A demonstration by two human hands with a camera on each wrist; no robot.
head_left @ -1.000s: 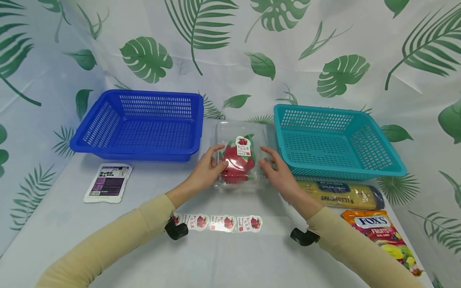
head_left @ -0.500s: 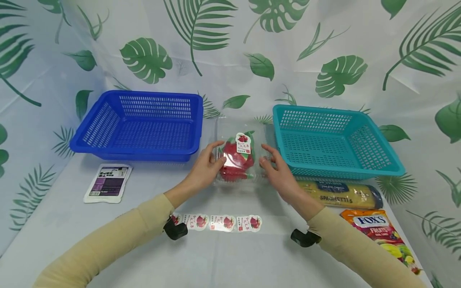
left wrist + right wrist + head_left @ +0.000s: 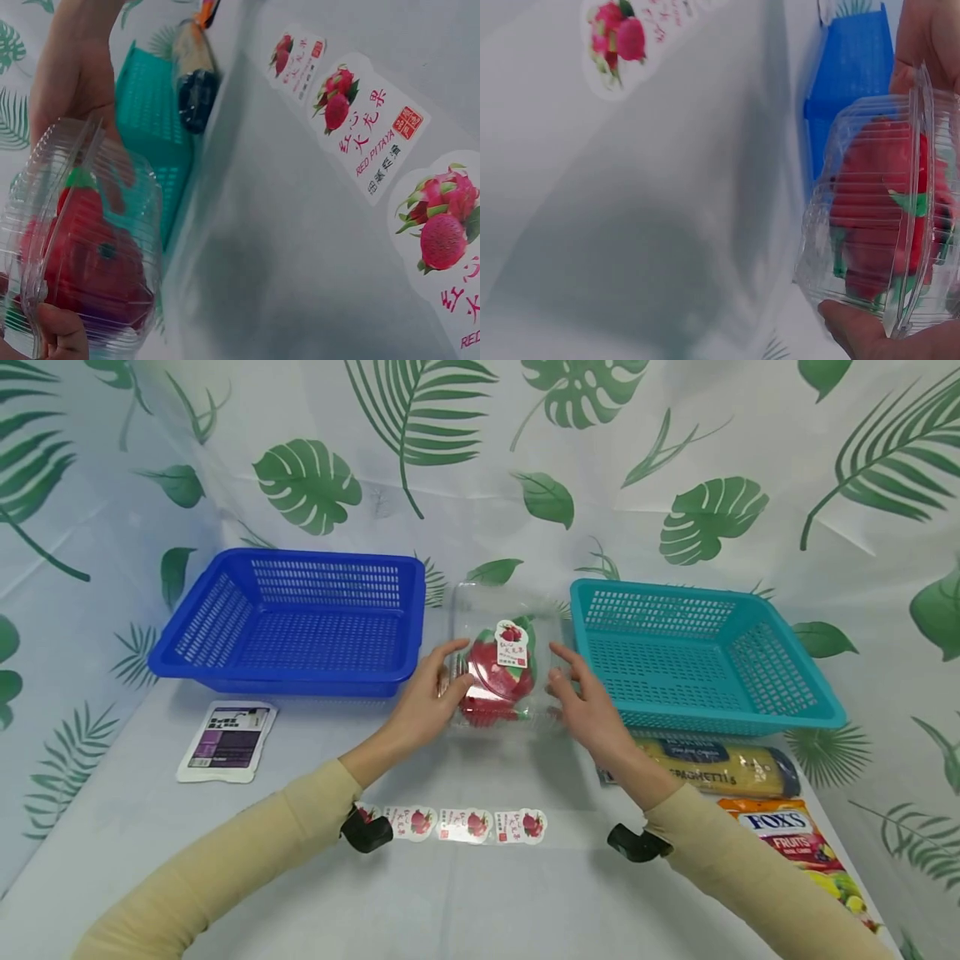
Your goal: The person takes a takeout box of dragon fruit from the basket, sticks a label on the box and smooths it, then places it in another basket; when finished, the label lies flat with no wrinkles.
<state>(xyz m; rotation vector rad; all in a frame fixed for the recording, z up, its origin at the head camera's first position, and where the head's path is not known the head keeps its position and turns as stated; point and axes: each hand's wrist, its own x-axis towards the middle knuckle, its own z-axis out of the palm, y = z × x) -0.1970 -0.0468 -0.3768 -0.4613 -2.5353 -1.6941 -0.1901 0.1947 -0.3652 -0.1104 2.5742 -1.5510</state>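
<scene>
A clear plastic clamshell box (image 3: 487,602), with red and green dragon fruit (image 3: 491,685) inside, is held off the table between both hands. Its lid carries a white dragon fruit sticker (image 3: 512,645). The left hand (image 3: 422,700) grips the left side, thumb toward the front and fingers along the edge. Opposite it, the right hand (image 3: 594,706) grips the right side. In the right wrist view, the box (image 3: 870,247) appears closed, with a thumb beneath its rim. Part of the left hand is cut off in the left wrist view.
A blue basket (image 3: 300,681) stands back left, a teal basket (image 3: 705,718) back right. A strip of dragon fruit stickers (image 3: 467,825) lies in front. A white-and-purple packet (image 3: 227,743) is at left; spaghetti (image 3: 720,768) and a Fox's candy bag (image 3: 806,852) lie right.
Both hands have raised the box off the table, and it shows higher in the head view. More of the right forearm now covers the spaghetti pack.
</scene>
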